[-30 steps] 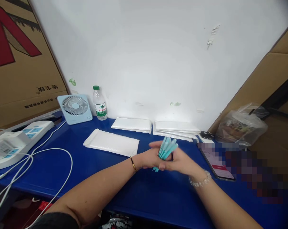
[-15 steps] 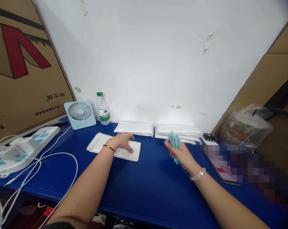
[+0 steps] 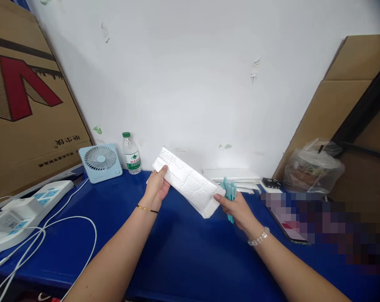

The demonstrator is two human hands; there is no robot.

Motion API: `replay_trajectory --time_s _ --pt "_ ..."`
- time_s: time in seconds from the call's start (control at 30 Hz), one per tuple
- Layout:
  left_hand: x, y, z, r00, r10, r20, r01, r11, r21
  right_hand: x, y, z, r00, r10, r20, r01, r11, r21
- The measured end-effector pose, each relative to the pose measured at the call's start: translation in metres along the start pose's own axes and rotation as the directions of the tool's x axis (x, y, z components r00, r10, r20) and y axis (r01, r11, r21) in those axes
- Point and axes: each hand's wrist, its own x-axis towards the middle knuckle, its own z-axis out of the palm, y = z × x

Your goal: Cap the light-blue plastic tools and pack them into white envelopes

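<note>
A flat white packet (image 3: 190,184), wrinkled and slightly glossy, is held up tilted above the blue table, lower at its right end. My left hand (image 3: 156,184) grips its left end, thumb on the front face. At its right end, my right hand (image 3: 240,207) pinches the corner with the thumb. That same hand also clasps a bunch of several slim teal sticks (image 3: 230,191), upright beside the packet; their exact kind is unclear. Behind, against the wall, lies a stack of similar white packets (image 3: 233,174). Another stack is mostly hidden behind the held packet.
A light-blue fan (image 3: 101,161) and a water bottle (image 3: 132,155) stand at the back left. A power strip (image 3: 35,209) with white cables lies at left. On the right are a phone (image 3: 287,222), a bagged plastic container (image 3: 314,170) and cardboard (image 3: 343,67).
My left hand has lifted the white packet off the table, and it is now tilted. My right thumb has taken hold of its right end, with the teal sticks still in that hand. The view has shifted slightly.
</note>
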Motion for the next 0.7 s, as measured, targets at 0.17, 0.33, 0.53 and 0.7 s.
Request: replay_trajectory --time_s 0.17,0.33,0.53,0.7 --pt "0.010 -0.004 -0.014 0.951 0.273 -0.146 -0.190 0.888 0.418 0.003 -0.002 -0.006 0.997 0.055 -0.061 -0.053 0.998 0.026" --pt "-0.004 0.002 -0.018 0.596 0.284 0.751 -0.794 0.068 0.605 0.008 -0.001 -0.021 0.985 0.168 0.032 -0.168 0.986 0.009" --pt "-0.030 -0.030 -0.006 0.448 -0.252 0.858 -0.894 -0.152 0.422 0.008 -0.004 -0.028 0.964 0.229 0.133 -0.233 0.972 0.014" --pt "-0.033 -0.036 -0.004 0.537 -0.169 0.826 -0.840 -0.191 0.507 0.010 -0.001 -0.026 0.994 0.112 -0.015 -0.113 0.981 -0.160"
